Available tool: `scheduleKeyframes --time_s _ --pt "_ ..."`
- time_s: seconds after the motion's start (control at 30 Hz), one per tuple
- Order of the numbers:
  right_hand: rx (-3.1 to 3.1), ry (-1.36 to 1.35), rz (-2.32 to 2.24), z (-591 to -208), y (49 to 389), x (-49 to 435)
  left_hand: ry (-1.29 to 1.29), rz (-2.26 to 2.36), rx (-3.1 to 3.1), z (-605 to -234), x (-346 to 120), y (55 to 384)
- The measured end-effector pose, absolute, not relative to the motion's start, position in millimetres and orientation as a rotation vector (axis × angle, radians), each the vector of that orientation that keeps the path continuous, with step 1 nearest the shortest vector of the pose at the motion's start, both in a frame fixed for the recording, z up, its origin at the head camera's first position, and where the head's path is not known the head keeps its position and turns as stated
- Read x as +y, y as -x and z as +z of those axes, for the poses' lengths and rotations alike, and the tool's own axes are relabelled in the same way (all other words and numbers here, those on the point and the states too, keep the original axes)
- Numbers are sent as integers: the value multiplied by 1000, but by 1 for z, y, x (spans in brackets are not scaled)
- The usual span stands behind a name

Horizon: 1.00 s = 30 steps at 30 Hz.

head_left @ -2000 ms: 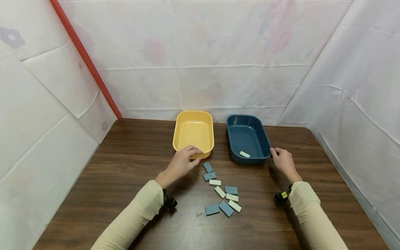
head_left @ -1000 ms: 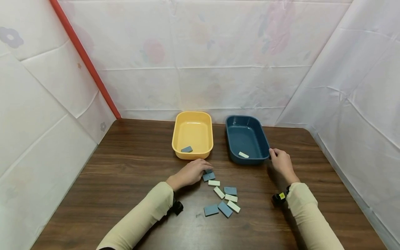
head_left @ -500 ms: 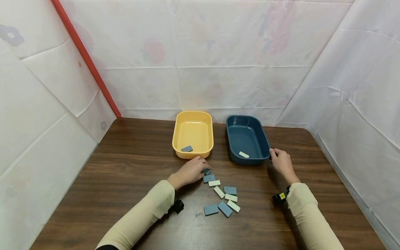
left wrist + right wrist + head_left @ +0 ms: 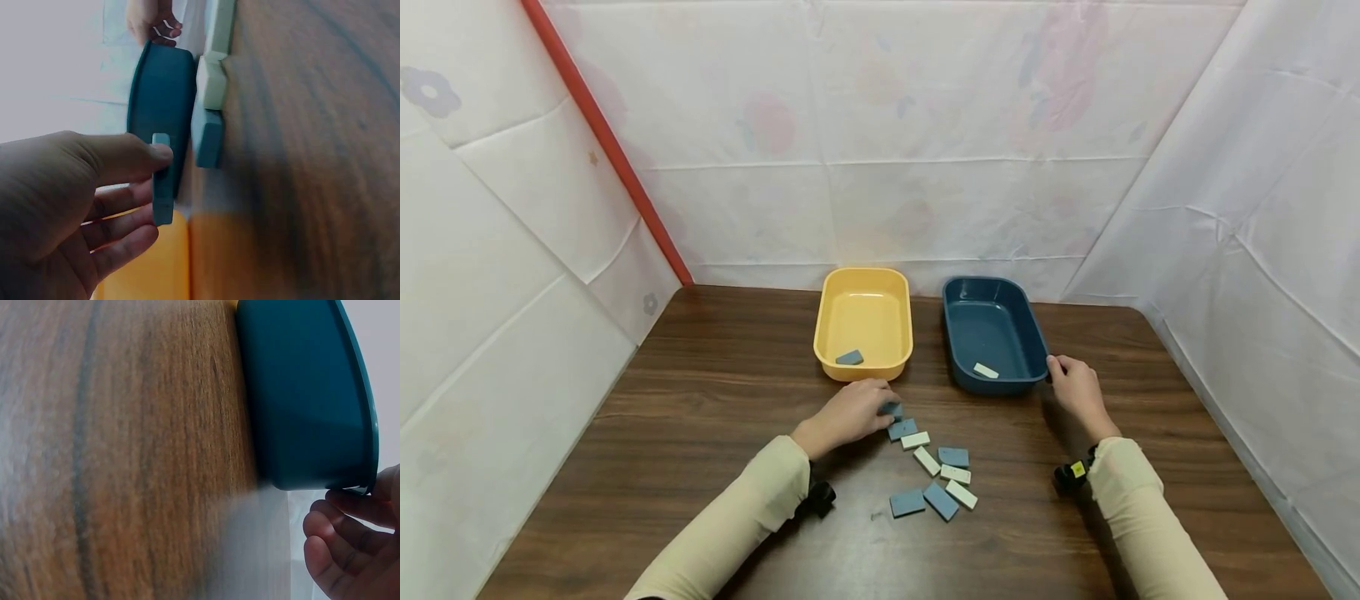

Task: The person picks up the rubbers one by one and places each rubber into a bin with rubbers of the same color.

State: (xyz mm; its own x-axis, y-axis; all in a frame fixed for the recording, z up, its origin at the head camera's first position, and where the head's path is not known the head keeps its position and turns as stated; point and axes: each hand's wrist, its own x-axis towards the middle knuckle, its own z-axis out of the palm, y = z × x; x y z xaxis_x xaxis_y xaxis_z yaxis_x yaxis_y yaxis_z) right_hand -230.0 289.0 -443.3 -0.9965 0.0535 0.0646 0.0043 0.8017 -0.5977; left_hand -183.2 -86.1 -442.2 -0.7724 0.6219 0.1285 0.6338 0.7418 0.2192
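My left hand (image 4: 850, 412) pinches a blue-grey domino-like tile (image 4: 164, 181) between thumb and fingers, just in front of the yellow bin (image 4: 865, 321). In the left wrist view the tile stands on edge in the grip, with the table to its right. My right hand (image 4: 1078, 396) grips the near right rim of the dark blue bin (image 4: 992, 333), thumb over the rim and fingers beneath in the right wrist view. One blue-grey tile (image 4: 850, 357) lies in the yellow bin. A cream tile (image 4: 986, 370) lies in the blue bin.
Between the arms, several loose blue-grey tiles (image 4: 907, 503) and cream tiles (image 4: 927, 461) lie scattered on the wooden table (image 4: 737, 367). White patterned sheets (image 4: 880, 125) wall the table in at the back and sides. A red strip (image 4: 610, 146) runs up the back left corner.
The left hand has let go of one blue-grey tile in the yellow bin, drawn back, and taken hold of another from the table. The right hand has stayed at the blue bin's rim.
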Motion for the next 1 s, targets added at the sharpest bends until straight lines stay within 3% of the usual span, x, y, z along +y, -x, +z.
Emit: scheduleKeyframes --time_s 0.37,1.0 --pt "-2918 41 964 -441 231 290 1103 -471 -2682 -428 -94 185" --pt "-2910 55 982 -444 231 289 827 -694 -2543 -420 -107 204"
